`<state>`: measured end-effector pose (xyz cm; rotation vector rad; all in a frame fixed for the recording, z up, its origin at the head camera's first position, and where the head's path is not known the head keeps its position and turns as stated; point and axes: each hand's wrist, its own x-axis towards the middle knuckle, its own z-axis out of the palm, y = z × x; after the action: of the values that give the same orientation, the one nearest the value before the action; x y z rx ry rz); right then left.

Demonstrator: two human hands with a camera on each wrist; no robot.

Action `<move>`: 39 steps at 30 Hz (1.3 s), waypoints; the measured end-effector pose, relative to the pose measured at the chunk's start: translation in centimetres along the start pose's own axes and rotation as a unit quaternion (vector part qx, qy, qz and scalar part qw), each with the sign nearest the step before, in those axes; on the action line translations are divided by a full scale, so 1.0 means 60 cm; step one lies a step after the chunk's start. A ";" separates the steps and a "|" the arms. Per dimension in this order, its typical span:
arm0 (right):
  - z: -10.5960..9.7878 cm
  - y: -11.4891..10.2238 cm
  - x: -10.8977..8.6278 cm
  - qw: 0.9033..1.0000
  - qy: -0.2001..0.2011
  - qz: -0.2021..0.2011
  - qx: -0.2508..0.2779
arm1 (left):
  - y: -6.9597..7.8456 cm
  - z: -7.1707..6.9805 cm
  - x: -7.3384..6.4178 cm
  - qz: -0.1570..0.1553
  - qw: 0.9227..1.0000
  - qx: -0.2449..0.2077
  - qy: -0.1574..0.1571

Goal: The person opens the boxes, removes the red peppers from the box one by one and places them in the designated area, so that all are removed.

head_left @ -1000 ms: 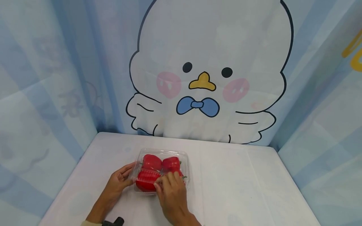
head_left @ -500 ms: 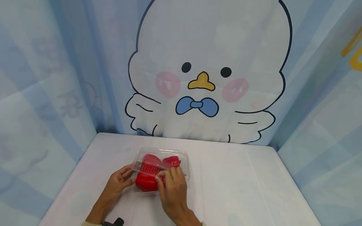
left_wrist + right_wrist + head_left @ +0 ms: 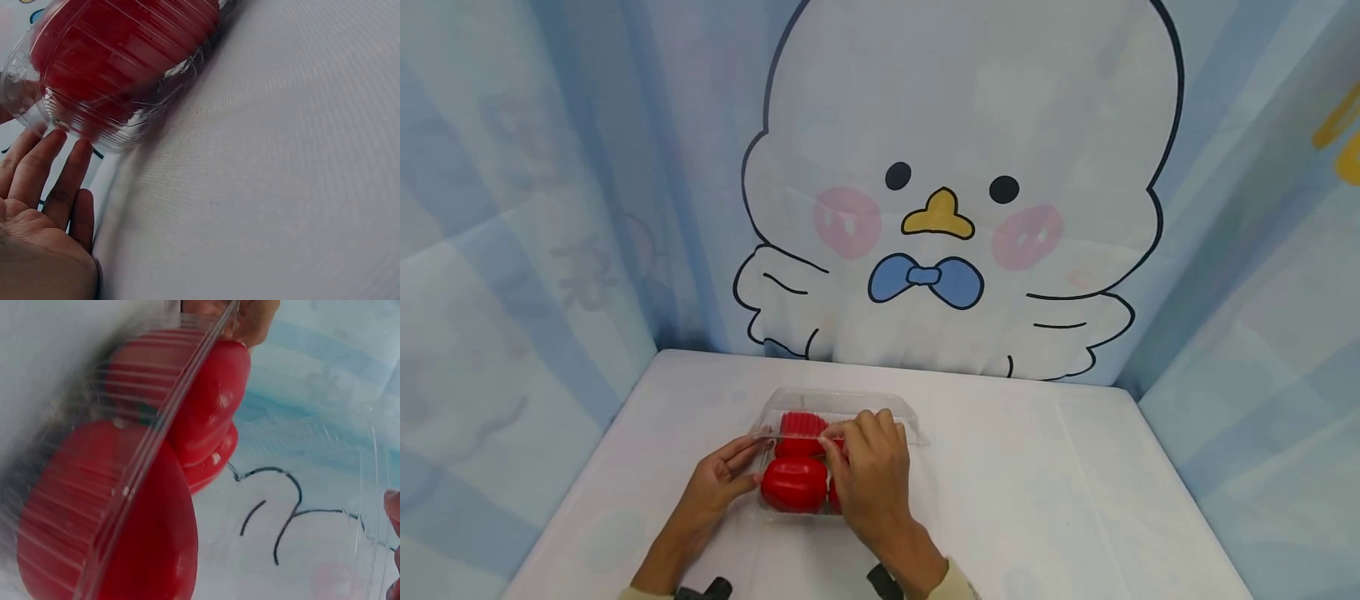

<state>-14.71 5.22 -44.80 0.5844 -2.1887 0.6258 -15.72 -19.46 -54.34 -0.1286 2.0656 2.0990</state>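
beyond your right hand [image 3: 874, 479] tilts the clamshell lid [image 3: 835, 402] it pinches; your left hand [image 3: 709, 483], fingers extended, touches the base [image 3: 125, 128].

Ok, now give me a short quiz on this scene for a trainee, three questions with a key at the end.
1. Multiple choice: which hand pinches the edge of the clear lid?
A) left
B) right
C) neither
2. True or false: the lid is fully closed.
3. Fill in the colour: the container touched by the left hand holds ____ peppers.

Key:
1. B, the right hand.
2. False; the lid is tilted up, its front edge raised.
3. Red.
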 end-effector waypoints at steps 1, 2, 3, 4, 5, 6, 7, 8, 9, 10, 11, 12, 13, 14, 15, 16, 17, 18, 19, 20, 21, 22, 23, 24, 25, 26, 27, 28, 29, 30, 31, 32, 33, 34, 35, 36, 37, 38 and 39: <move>-0.001 0.002 0.003 1.000 0.003 -0.004 -0.001 | 0.000 0.000 0.000 0.000 1.000 0.000 -0.001; -0.001 0.003 0.006 1.000 0.008 -0.007 0.001 | 0.000 0.000 0.000 0.003 1.000 0.002 -0.003; -0.002 0.006 0.008 1.000 0.012 -0.010 0.001 | 0.000 0.000 0.000 0.003 1.000 0.003 -0.004; -0.002 0.008 0.011 1.000 0.016 -0.014 0.002 | 0.000 0.000 0.001 0.005 1.000 0.004 -0.004; -0.002 0.010 0.013 1.000 0.021 -0.019 0.003 | 0.000 0.000 0.001 0.008 1.000 0.006 -0.005; -0.002 0.012 0.015 0.999 0.023 -0.025 0.004 | 0.000 0.000 0.001 0.011 1.000 0.005 -0.007; -0.002 0.015 0.017 0.999 0.026 -0.031 0.004 | -0.001 0.000 0.001 0.014 1.000 0.005 -0.010; -0.002 0.018 0.019 0.999 0.027 -0.036 0.004 | -0.003 0.000 0.001 0.018 1.000 0.004 -0.013; -0.002 0.021 0.021 0.999 0.028 -0.041 0.003 | -0.003 0.000 0.000 0.021 1.000 0.002 -0.014; -0.003 0.024 0.023 0.999 0.030 -0.045 0.003 | -0.004 0.000 0.000 0.024 1.000 0.001 -0.016; -0.004 0.027 0.025 0.998 0.030 -0.046 0.004 | -0.005 0.001 0.001 0.029 0.999 0.002 -0.018; -0.005 0.031 0.026 0.998 0.030 -0.046 0.005 | -0.006 0.001 0.001 0.030 0.999 0.003 -0.020; -0.007 0.035 0.028 0.998 0.032 -0.044 0.005 | -0.006 0.001 0.000 0.031 0.999 0.004 -0.020; -0.009 0.038 0.029 0.999 0.034 -0.042 0.007 | -0.006 0.002 0.000 0.032 0.999 0.005 -0.020; -0.010 0.042 0.030 0.999 0.036 -0.039 0.009 | -0.006 0.002 0.000 0.033 0.999 0.008 -0.016; -0.012 0.046 0.031 0.999 0.039 -0.035 0.009 | -0.006 0.002 0.000 0.031 0.999 0.009 -0.015; -0.014 0.049 0.032 0.999 0.040 -0.030 0.011 | -0.005 0.003 0.000 0.031 0.999 0.011 -0.013; -0.016 0.053 0.033 0.999 0.041 -0.025 0.013 | -0.004 0.003 0.000 0.027 0.999 0.011 -0.012; -0.018 0.056 0.033 0.999 0.043 -0.019 0.016 | -0.004 0.003 0.000 0.028 0.999 0.013 -0.009; -0.020 0.059 0.034 0.999 0.043 -0.013 0.018 | -0.003 0.003 0.000 0.027 1.000 0.014 -0.008; -0.022 0.063 0.035 0.999 0.044 -0.007 0.021 | -0.002 0.004 -0.001 0.027 0.999 0.016 -0.005; -0.024 0.066 0.035 0.999 0.045 0.000 0.023 | -0.002 0.004 -0.001 0.025 1.000 0.018 -0.006; -0.026 0.069 0.036 0.999 0.046 0.004 0.026 | -0.001 0.004 -0.001 0.025 0.999 0.020 -0.004; -0.027 0.072 0.036 0.998 0.047 0.010 0.028 | -0.001 0.004 -0.001 0.025 0.999 0.021 -0.004; -0.029 0.075 0.037 0.998 0.049 0.016 0.032 | -0.001 0.004 -0.001 0.025 0.999 0.023 -0.002; -0.031 0.078 0.038 0.998 0.050 0.020 0.034 | -0.001 0.004 -0.001 0.025 0.999 0.024 -0.004; -0.032 0.081 0.038 0.998 0.052 0.025 0.037 | -0.001 0.004 -0.001 0.026 0.999 0.024 -0.002; -0.034 0.085 0.039 0.997 0.054 0.028 0.040 | -0.001 0.004 -0.001 0.027 0.999 0.024 -0.004; -0.035 0.087 0.040 0.997 0.056 0.031 0.044 | -0.001 0.004 -0.001 0.028 0.999 0.025 -0.004; -0.036 0.091 0.041 0.997 0.058 0.036 0.049 | 0.000 0.004 -0.002 0.029 0.999 0.026 -0.005; -0.038 0.093 0.041 0.996 0.059 0.037 0.052 | 0.000 0.004 -0.002 0.030 0.999 0.027 -0.003; -0.039 0.096 0.042 0.996 0.060 0.038 0.053 | 0.000 0.004 -0.002 0.031 0.999 0.028 -0.004; -0.039 0.099 0.043 0.996 0.063 0.038 0.054 | 0.000 0.005 -0.003 0.032 0.999 0.029 -0.004; -0.040 0.101 0.043 0.996 0.064 0.039 0.056 | 0.001 0.005 -0.003 0.032 0.999 0.031 -0.004; -0.041 0.104 0.043 0.995 0.064 0.041 0.058 | 0.001 0.005 -0.003 0.035 0.999 0.032 -0.003; -0.042 0.106 0.044 0.995 0.064 0.042 0.057 | 0.001 0.005 -0.004 0.036 0.999 0.032 -0.004; -0.042 0.108 0.044 0.995 0.064 0.045 0.057 | 0.001 0.005 -0.005 0.037 0.999 0.031 -0.006; -0.043 0.110 0.044 0.995 0.064 0.047 0.056 | 0.001 0.005 -0.005 0.039 0.999 0.030 -0.009; -0.043 0.112 0.045 0.995 0.063 0.050 0.057 | 0.001 0.006 -0.006 0.040 0.999 0.029 -0.009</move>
<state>-18.82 11.43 -42.86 0.4815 -2.0838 0.8227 -15.37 -19.15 -54.20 -0.0192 2.1518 2.0747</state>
